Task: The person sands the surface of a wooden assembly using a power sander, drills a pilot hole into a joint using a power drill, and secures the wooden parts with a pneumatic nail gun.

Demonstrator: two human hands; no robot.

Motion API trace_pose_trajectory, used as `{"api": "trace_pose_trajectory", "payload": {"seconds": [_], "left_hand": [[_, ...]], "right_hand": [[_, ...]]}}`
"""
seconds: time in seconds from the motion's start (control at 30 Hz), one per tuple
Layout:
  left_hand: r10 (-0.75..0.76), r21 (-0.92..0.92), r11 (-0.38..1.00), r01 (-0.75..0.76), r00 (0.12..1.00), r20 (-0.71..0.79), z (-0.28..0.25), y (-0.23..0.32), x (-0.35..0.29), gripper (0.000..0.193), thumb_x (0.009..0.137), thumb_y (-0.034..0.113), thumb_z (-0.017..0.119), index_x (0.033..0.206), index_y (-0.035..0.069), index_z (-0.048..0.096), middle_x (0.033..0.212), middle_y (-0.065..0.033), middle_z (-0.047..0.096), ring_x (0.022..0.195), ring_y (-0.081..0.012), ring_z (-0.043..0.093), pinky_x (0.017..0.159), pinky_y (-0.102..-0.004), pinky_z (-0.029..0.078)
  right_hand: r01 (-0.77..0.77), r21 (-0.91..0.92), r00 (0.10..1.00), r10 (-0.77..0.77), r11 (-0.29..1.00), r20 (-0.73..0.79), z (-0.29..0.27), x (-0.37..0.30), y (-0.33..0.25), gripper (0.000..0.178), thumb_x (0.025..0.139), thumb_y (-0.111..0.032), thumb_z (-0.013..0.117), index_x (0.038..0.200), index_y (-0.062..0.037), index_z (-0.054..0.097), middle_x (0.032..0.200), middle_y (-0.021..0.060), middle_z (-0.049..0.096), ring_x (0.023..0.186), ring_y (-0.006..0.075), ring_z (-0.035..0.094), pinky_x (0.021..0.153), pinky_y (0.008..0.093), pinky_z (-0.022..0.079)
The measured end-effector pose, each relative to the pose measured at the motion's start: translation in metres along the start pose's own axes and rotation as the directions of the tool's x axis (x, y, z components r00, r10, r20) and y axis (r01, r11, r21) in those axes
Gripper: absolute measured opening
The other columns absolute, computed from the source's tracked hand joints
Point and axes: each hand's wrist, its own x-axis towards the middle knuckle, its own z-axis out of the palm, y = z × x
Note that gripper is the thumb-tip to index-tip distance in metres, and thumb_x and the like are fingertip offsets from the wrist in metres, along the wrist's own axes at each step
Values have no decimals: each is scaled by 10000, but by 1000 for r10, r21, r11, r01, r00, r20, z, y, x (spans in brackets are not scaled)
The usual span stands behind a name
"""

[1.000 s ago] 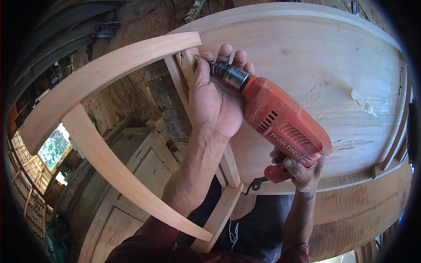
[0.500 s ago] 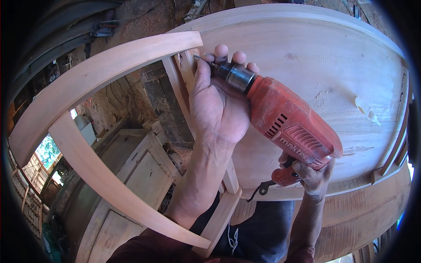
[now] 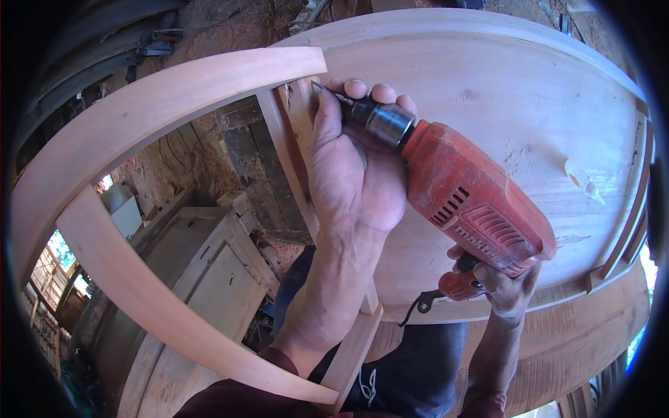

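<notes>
A red power drill [image 3: 474, 198] lies slanted across the middle, its nose toward the upper left. My right hand [image 3: 511, 289] is closed around its handle at the lower right. My left hand [image 3: 355, 171] cradles the dark metal chuck [image 3: 387, 124], palm up, fingertips curled over the far side. The thin bit [image 3: 322, 88] points at an upright wooden slat [image 3: 301, 115] of a curved wooden frame [image 3: 188, 83]; whether its tip touches the wood I cannot tell. The frame's lower curved rail [image 3: 174, 306] sweeps below my left forearm.
Behind the drill spreads a large pale wooden panel [image 3: 516, 90] with a rounded rim. On it, at the right, lies a small whitish bottle-like thing [image 3: 584, 181]. A wooden cabinet [image 3: 230, 279] stands at the left, and wood shavings litter the ground.
The drill and both my hands have shifted slightly to the right and down. The curved frame's left part sits a little further left. My grip on the drill is the same.
</notes>
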Motion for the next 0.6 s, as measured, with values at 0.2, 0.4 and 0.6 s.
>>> {"api": "trace_pose_trajectory", "payload": {"seconds": [0.2,0.4,0.6], "left_hand": [[12,54,998,-14,999,47,-3,-8,-6,356,1090,348,412,998,86,636,977,-22,683,1016,-224,647,1047,-472,444],[32,-38,999,-32,999,-5,-5,-11,-8,313,1072,324,475,1078,79,670,1122,-28,724,1172,-201,651,1104,-477,432],[196,435,899,-47,932,-306,1,-40,-11,224,1028,266,588,1049,43,589,1006,-113,709,1038,-278,707,961,-419,567]], "right_hand": [[39,58,999,-38,998,-14,-8,-9,12,642,746,-164,776,1243,153,523,901,242,725,700,260,733,622,324,620],[19,151,998,-27,988,48,-16,-7,13,676,755,-65,792,1306,160,473,975,249,707,808,301,744,676,385,631],[1,175,998,9,985,-58,-27,-32,14,703,719,-174,815,1249,173,510,871,255,712,677,275,726,591,354,617]]}}
